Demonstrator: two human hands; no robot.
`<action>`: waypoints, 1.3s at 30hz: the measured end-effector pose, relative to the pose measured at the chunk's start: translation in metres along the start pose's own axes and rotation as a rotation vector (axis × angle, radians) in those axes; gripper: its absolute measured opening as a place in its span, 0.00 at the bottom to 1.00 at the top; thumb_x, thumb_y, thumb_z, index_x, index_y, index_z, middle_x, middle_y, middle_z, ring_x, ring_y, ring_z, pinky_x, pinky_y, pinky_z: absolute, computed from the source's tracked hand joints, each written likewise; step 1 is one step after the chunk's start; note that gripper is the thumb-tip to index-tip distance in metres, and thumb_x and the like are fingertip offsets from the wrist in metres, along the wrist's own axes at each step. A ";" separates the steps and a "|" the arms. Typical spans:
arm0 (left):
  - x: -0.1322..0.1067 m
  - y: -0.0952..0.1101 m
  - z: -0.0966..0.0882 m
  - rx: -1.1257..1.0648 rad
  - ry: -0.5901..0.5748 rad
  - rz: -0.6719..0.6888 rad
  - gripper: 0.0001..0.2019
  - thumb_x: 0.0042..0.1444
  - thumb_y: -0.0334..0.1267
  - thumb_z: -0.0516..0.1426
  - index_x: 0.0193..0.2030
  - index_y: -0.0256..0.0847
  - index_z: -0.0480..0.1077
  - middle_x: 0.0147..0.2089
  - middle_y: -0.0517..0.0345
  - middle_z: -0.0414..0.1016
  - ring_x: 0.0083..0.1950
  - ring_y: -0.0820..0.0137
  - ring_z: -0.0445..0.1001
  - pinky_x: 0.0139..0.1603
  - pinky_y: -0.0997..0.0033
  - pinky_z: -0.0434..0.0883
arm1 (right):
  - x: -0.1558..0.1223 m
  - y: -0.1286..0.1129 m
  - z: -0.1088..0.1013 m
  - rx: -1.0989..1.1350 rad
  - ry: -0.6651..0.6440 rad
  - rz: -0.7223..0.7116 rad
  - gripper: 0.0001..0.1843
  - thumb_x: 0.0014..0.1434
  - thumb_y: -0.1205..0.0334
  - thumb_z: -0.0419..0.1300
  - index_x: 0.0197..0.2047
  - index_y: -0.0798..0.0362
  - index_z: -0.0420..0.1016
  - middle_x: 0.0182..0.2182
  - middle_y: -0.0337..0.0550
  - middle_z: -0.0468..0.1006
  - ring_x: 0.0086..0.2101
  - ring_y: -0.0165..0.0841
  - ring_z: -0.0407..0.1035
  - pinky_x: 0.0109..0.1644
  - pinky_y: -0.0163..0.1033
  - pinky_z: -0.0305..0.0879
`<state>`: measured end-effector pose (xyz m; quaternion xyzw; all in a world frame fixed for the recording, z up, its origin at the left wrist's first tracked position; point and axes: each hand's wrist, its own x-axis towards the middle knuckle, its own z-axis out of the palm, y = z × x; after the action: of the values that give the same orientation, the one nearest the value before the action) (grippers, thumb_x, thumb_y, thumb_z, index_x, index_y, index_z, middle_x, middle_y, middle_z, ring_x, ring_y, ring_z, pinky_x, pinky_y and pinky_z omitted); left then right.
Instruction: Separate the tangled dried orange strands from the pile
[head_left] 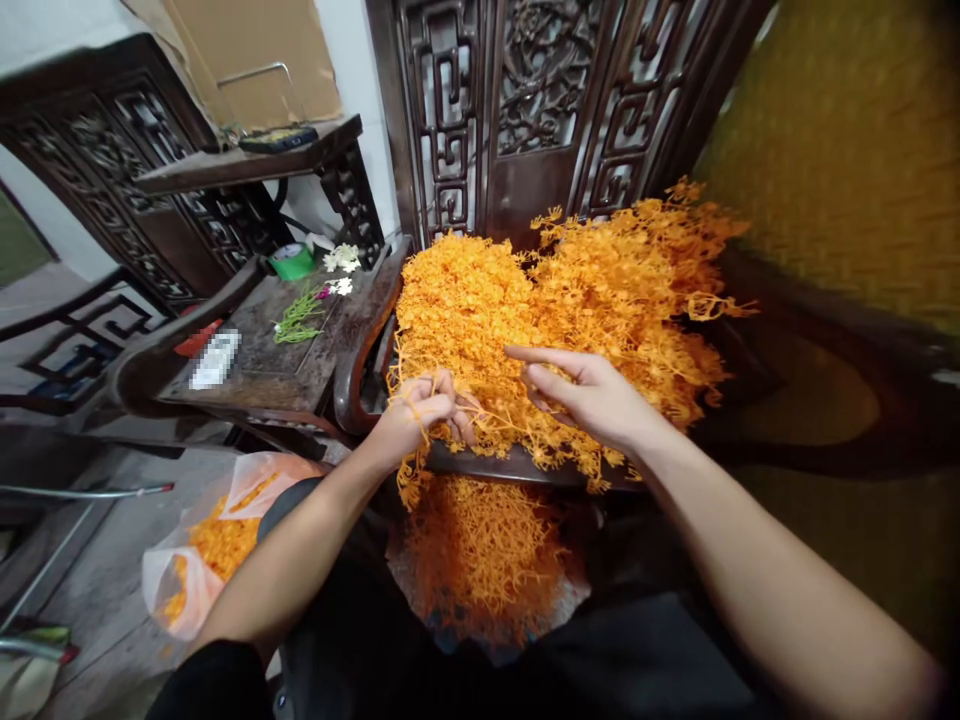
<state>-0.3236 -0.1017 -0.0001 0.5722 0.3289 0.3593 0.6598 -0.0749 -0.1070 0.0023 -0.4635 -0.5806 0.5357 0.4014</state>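
A large heap of orange plastic flower sprigs (472,300) lies on the dark wooden seat in front of me, with branching pieces spreading over to the right side. My left hand (424,410) is closed at the heap's front left, thumb and fingers around an orange plastic sprig (411,470) whose thin branches stick out past the fingers. Over the middle front of the pile, my right hand (581,390) has its index finger stretched out and its thumb apart; I see nothing held in it. Its lower fingers are partly hidden.
More orange pieces (502,550) fill something below the seat edge, between my legs. A translucent bag (191,600) with orange pieces stands on the floor at left. The left chair carries green tape (292,261), green stems (300,318) and white flowers (342,258).
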 end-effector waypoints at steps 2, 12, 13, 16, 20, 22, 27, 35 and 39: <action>-0.002 -0.001 0.003 0.046 -0.020 -0.046 0.06 0.50 0.34 0.56 0.27 0.42 0.61 0.25 0.59 0.77 0.25 0.73 0.73 0.29 0.70 0.65 | 0.000 -0.001 0.006 -0.148 -0.034 -0.049 0.24 0.63 0.42 0.64 0.55 0.48 0.84 0.26 0.39 0.75 0.21 0.27 0.60 0.23 0.37 0.53; 0.000 0.005 0.020 0.154 0.022 -0.084 0.18 0.55 0.39 0.66 0.27 0.41 0.59 0.24 0.61 0.76 0.29 0.72 0.78 0.29 0.74 0.69 | 0.007 0.003 0.055 -0.149 0.052 -0.254 0.15 0.61 0.50 0.66 0.31 0.52 0.78 0.28 0.40 0.77 0.32 0.34 0.71 0.41 0.42 0.65; -0.001 0.006 0.020 0.143 0.052 -0.064 0.20 0.54 0.40 0.68 0.26 0.41 0.58 0.24 0.61 0.76 0.29 0.71 0.79 0.28 0.75 0.70 | 0.010 0.003 0.055 -0.079 0.111 -0.221 0.16 0.59 0.49 0.68 0.29 0.52 0.76 0.25 0.38 0.75 0.29 0.32 0.68 0.38 0.41 0.64; -0.005 0.008 0.017 0.112 0.099 -0.009 0.21 0.53 0.39 0.69 0.25 0.41 0.59 0.27 0.59 0.78 0.27 0.71 0.80 0.25 0.76 0.70 | 0.024 0.001 0.035 0.098 0.332 -0.145 0.22 0.61 0.42 0.65 0.28 0.49 0.66 0.20 0.33 0.65 0.22 0.28 0.58 0.27 0.37 0.55; -0.007 0.008 0.010 0.043 0.164 -0.018 0.23 0.51 0.39 0.71 0.24 0.40 0.58 0.29 0.55 0.80 0.27 0.68 0.82 0.24 0.74 0.75 | 0.039 -0.006 -0.015 0.376 0.622 -0.150 0.19 0.58 0.48 0.68 0.31 0.48 0.64 0.30 0.39 0.73 0.23 0.28 0.65 0.21 0.33 0.47; -0.005 0.006 0.005 0.004 0.246 -0.004 0.24 0.48 0.39 0.72 0.24 0.40 0.57 0.32 0.54 0.81 0.32 0.66 0.84 0.29 0.72 0.79 | 0.034 -0.012 -0.024 0.411 0.580 -0.138 0.14 0.56 0.53 0.69 0.33 0.49 0.69 0.36 0.44 0.79 0.26 0.29 0.70 0.20 0.33 0.46; 0.001 0.003 -0.005 -0.045 0.435 0.105 0.24 0.46 0.39 0.73 0.23 0.38 0.59 0.42 0.50 0.81 0.38 0.67 0.84 0.37 0.70 0.83 | 0.003 -0.025 0.009 0.272 0.226 -0.121 0.17 0.57 0.54 0.69 0.50 0.47 0.81 0.28 0.39 0.77 0.21 0.28 0.66 0.19 0.34 0.48; -0.001 0.001 0.013 0.109 0.489 0.312 0.21 0.53 0.39 0.70 0.22 0.39 0.60 0.40 0.52 0.81 0.42 0.67 0.81 0.42 0.66 0.78 | 0.001 -0.010 0.055 -0.150 -0.019 0.025 0.23 0.59 0.39 0.66 0.36 0.54 0.81 0.15 0.34 0.69 0.17 0.28 0.59 0.22 0.35 0.55; 0.006 0.002 0.011 0.090 0.558 0.389 0.21 0.53 0.37 0.69 0.22 0.40 0.61 0.35 0.56 0.79 0.41 0.70 0.79 0.46 0.68 0.74 | -0.002 -0.004 0.071 -0.103 -0.065 -0.150 0.23 0.67 0.45 0.60 0.26 0.53 0.71 0.18 0.35 0.69 0.21 0.28 0.62 0.29 0.35 0.59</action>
<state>-0.3107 -0.1020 0.0032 0.5323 0.3970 0.6061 0.4378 -0.1437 -0.1264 -0.0008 -0.4213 -0.6532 0.4882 0.3968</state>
